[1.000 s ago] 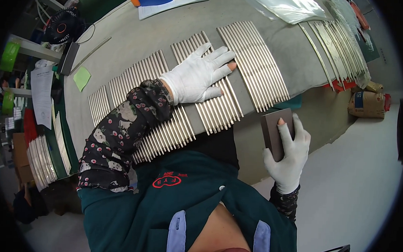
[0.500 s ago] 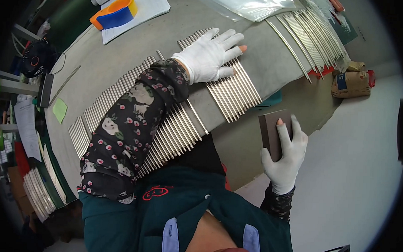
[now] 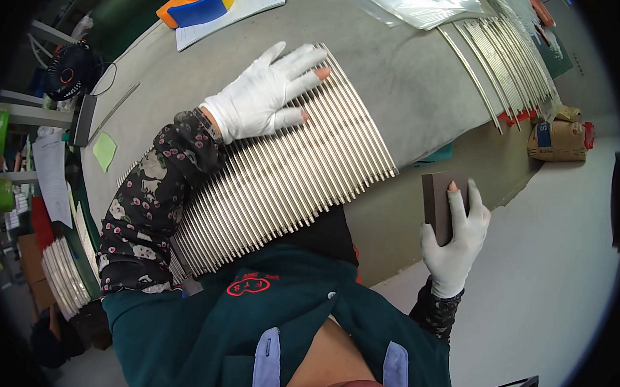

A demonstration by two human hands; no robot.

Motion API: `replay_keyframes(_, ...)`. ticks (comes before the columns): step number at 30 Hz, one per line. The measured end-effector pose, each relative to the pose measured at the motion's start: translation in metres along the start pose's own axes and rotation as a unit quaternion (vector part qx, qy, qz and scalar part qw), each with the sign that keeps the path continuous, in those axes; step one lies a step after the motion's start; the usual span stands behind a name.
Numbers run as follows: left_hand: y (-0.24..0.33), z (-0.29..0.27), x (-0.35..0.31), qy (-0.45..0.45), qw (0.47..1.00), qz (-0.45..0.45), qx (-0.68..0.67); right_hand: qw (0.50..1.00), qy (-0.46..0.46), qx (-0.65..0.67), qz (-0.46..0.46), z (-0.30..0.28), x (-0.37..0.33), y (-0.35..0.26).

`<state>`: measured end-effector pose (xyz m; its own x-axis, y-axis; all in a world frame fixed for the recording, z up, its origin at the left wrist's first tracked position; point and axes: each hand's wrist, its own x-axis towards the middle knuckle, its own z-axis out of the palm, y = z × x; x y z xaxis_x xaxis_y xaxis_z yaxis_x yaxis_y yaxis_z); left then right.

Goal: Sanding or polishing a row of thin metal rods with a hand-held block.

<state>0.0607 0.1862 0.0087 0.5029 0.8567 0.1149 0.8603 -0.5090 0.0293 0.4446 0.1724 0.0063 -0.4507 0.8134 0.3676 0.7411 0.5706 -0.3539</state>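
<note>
My left hand (image 3: 262,100), in a white glove with some bare fingertips, lies flat across a close row of thin silvery metal rods (image 3: 304,159). Its fingers are spread and grip nothing; the palm and forearm cover part of the row. The rods lie side by side on the grey table, with their near ends at the table edge by my body. Off to the right, beyond that edge, my gloved right hand (image 3: 451,260) holds up a dark brown rectangular block (image 3: 443,205), thumb on one side and fingers on its face.
More rods (image 3: 512,64) lie at the far right beside clear plastic bags (image 3: 426,6). An orange and blue tape roll (image 3: 200,9) sits on papers (image 3: 255,2) at the back left. A lone rod (image 3: 115,111), a green note (image 3: 104,151) and a small fan (image 3: 67,72) are at left.
The separate groups of rods now form one continuous row. My left hand has shifted left along them, still flat. The block stays in my right hand; the whole view has shifted slightly.
</note>
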Motion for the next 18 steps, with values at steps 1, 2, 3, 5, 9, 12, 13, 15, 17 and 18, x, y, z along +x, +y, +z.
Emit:
replay_keyframes(1,-0.011,0.001,0.000,0.027,0.999,-0.024,-0.007,1.000,0.001,-0.004,-0.002,0.000,-0.001,0.000)
replay_keyframes(2,-0.022,0.001,0.001,0.055,0.997,-0.048,-0.014,1.000,0.000,-0.003,-0.006,0.001,-0.002,-0.001)
replay_keyframes(3,-0.035,0.009,-0.002,0.074,0.995,-0.063,-0.038,1.000,-0.004,0.002,-0.002,0.002,-0.002,-0.003)
replay_keyframes(5,-0.046,0.019,-0.008,0.037,0.993,-0.098,-0.051,1.000,-0.006,0.005,0.001,0.000,-0.003,-0.005)
replay_keyframes(9,-0.041,0.019,-0.006,-0.012,0.994,-0.108,-0.029,1.000,-0.010,-0.008,0.007,0.001,-0.004,-0.003)
replay_keyframes(12,-0.039,0.016,-0.005,-0.033,0.994,-0.099,-0.039,1.000,-0.011,-0.012,0.007,0.002,-0.005,-0.004)
replay_keyframes(13,-0.040,0.019,-0.005,-0.010,0.994,-0.088,-0.056,1.000,-0.013,-0.013,0.007,0.002,-0.004,-0.004)
replay_keyframes(15,-0.040,0.023,-0.007,0.026,0.996,-0.061,-0.057,1.000,-0.016,-0.007,0.005,0.003,-0.002,-0.006)
replay_keyframes(17,-0.041,0.024,-0.010,0.036,0.995,-0.058,-0.068,1.000,-0.020,-0.002,0.006,0.004,-0.001,-0.007)
replay_keyframes(18,-0.042,0.024,-0.011,0.048,0.994,-0.054,-0.076,1.000,-0.017,-0.002,0.002,0.005,0.001,-0.007)
